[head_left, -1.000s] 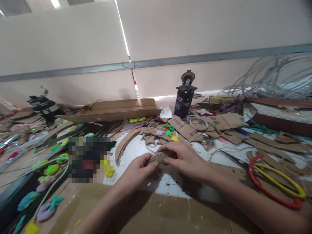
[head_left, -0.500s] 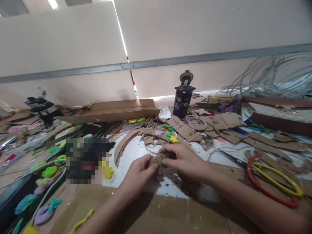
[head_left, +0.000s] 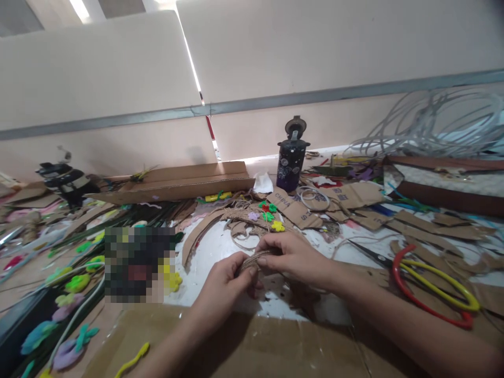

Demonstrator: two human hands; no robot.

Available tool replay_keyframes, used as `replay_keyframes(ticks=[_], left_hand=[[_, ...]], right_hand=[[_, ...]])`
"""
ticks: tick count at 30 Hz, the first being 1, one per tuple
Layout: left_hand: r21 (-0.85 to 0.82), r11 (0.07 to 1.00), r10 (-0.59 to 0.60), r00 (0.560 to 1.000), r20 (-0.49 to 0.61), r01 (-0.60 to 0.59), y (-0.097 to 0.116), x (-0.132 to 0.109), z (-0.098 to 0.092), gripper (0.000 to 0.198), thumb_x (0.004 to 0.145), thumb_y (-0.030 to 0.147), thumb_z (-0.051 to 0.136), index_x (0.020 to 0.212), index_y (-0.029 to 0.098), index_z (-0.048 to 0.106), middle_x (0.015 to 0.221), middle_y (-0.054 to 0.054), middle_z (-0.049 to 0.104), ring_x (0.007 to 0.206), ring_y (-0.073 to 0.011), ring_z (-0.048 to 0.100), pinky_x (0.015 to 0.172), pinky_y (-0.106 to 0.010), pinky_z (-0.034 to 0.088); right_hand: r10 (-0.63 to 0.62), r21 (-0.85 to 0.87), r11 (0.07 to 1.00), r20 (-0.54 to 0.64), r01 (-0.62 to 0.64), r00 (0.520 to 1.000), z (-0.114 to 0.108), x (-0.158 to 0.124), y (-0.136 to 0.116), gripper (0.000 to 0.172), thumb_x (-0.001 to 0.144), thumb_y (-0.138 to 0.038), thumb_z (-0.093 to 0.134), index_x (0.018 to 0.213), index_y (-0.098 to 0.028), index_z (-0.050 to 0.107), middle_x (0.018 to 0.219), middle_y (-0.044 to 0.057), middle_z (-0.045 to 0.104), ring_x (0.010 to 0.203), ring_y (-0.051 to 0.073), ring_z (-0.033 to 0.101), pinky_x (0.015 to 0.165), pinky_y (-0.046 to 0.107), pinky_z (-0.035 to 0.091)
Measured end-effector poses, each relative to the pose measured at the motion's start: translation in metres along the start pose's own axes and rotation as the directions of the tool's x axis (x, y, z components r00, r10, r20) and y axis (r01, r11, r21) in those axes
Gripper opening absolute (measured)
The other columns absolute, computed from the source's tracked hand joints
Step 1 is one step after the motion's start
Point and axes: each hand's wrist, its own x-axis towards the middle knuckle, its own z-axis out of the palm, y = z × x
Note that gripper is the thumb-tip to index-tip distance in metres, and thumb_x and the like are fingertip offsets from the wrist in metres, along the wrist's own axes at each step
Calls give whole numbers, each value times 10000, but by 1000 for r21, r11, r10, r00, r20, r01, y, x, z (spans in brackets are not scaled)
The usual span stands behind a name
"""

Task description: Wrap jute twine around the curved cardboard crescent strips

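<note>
Between my two hands is a brown strip wrapped in twine [head_left: 256, 259]. My left hand [head_left: 228, 281] pinches its near left end with the thumb on top. From the right, my right hand [head_left: 289, 256] grips the same strip, fingers curled over it. Just beyond lies a curved cardboard band [head_left: 201, 233], partly covered with twine and decorated with small pipe-cleaner flowers, one of them yellow [head_left: 277, 226]. Whether the held strip joins that band is hidden by my fingers.
Scissors [head_left: 429, 283] with red and yellow handles lie at right, their dark blades towards the middle. Behind stand a dark bottle [head_left: 291, 163] with its lid up and a long cardboard tray [head_left: 177, 184]. Pipe-cleaner flowers [head_left: 76, 283] spread along the left. A handbag [head_left: 444, 184] rests back right.
The view has shifted slightly. The twine-wrapped strip shows at a slightly different tilt between my fingers; both hands keep their hold.
</note>
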Motion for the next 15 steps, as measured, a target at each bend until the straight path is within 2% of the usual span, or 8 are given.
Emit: replay_keyframes(ticks=[3, 8, 12, 15], left_hand=[[8, 1000, -10, 1000, 1, 10, -2, 1, 0, 215, 837, 384, 651, 802, 178, 599, 688, -22, 661, 609, -165, 597, 590, -268, 463], [-40, 996, -83, 996, 39, 84, -4, 4, -1, 298, 791, 457, 702, 812, 183, 586, 682, -26, 656, 564, -153, 575, 545, -260, 446], [24, 999, -41, 999, 12, 41, -6, 4, 0, 241, 836, 404, 666, 792, 178, 595, 679, -28, 658, 587, -152, 579, 560, -252, 435], [1, 999, -54, 998, 36, 54, -7, 3, -2, 277, 839, 434, 683, 792, 172, 607, 699, -34, 666, 621, -162, 594, 581, -255, 442]], right_hand=[[-27, -58, 998, -42, 25, 999, 1, 0, 0, 67, 786, -169, 636, 793, -187, 701, 720, -31, 647, 705, 144, 558, 605, 231, 359], [23, 56, 998, 63, -27, 998, 2, 3, 2, 82, 812, -215, 625, 816, -173, 695, 733, -14, 663, 695, 148, 574, 623, 234, 398], [-8, -56, 998, -35, 6, 999, 4, 1, 0, 75, 813, -202, 633, 786, -181, 700, 730, -18, 665, 713, 150, 575, 615, 235, 366], [-36, -97, 995, -67, 29, 997, 5, -1, -1, 89, 810, -178, 630, 748, -185, 693, 704, -26, 653, 693, 144, 565, 607, 238, 354]])
